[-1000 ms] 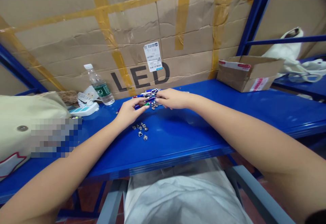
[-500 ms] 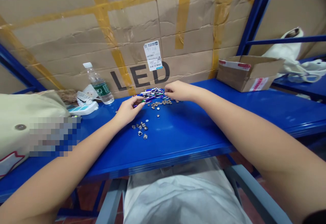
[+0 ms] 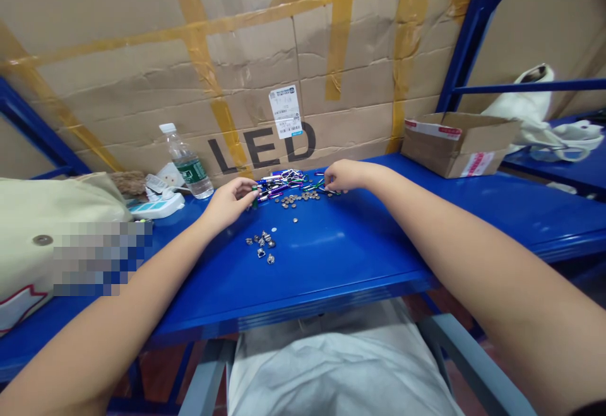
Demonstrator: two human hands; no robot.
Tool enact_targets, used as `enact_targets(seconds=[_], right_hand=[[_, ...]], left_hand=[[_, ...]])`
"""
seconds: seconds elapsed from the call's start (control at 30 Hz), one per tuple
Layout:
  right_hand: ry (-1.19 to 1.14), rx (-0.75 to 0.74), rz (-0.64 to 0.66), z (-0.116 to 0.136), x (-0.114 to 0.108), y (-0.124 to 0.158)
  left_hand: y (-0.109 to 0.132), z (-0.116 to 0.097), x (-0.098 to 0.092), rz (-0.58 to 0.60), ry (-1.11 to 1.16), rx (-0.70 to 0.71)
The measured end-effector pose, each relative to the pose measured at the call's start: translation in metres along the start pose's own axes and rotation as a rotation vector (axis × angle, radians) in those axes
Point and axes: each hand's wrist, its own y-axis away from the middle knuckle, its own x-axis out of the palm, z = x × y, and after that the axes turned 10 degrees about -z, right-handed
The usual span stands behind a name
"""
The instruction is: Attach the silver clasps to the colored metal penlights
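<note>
Right hand (image 3: pixel 344 175) shifted right, bottle (image 3: pixel 186 161) beside

Two bare hands, left hand (image 3: pixel 227 200) and right hand (image 3: pixel 344 175), over one blue shelf (image 3: pixel 360 245). One water bottle (image 3: pixel 186 161). One small open carton (image 3: pixel 457 143). One heap of coloured keychain pieces (image 3: pixel 284 180). Small metal fittings (image 3: pixel 262 243) too many, too small for firm count.

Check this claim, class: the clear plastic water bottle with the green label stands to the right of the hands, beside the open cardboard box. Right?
Wrong: the head view shows the clear plastic water bottle with the green label left of the hands, far from the open cardboard box.
</note>
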Motion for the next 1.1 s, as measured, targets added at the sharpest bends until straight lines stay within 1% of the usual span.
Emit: enact_targets(seconds=[0.13, 0.3, 0.43, 0.57, 0.7, 0.8, 0.93, 1.0, 1.1], right_hand=[[-0.013, -0.001, 0.024, -0.003, 0.003, -0.002], [-0.044, 0.022, 0.057, -0.001, 0.003, 0.001], [-0.067, 0.037, 0.075, 0.003, 0.001, 0.004], [-0.069, 0.022, 0.066, 0.002, 0.004, 0.002], [-0.076, 0.006, 0.069, -0.002, 0.006, -0.002], [-0.056, 0.005, 0.06, -0.004, 0.005, -0.003], [0.004, 0.029, 0.017, -0.009, 0.003, -0.003], [0.03, 0.034, 0.002, -0.012, 0.002, -0.004], [0.027, 0.024, 0.018, -0.012, 0.001, -0.003]], left_hand=[[-0.005, 0.001, -0.014, -0.043, 0.001, -0.013], [-0.008, 0.006, -0.026, -0.028, -0.014, -0.061], [-0.009, 0.008, -0.027, 0.006, -0.033, -0.029], [-0.009, 0.007, -0.027, 0.029, -0.148, 0.048], [-0.009, 0.008, -0.028, 0.064, -0.238, 0.066], [-0.009, 0.011, -0.027, 0.08, -0.291, 0.1], [-0.008, 0.013, -0.025, 0.082, -0.335, 0.149], [-0.007, 0.012, -0.024, 0.086, -0.346, 0.163], [-0.006, 0.008, -0.024, 0.116, -0.372, 0.161]])
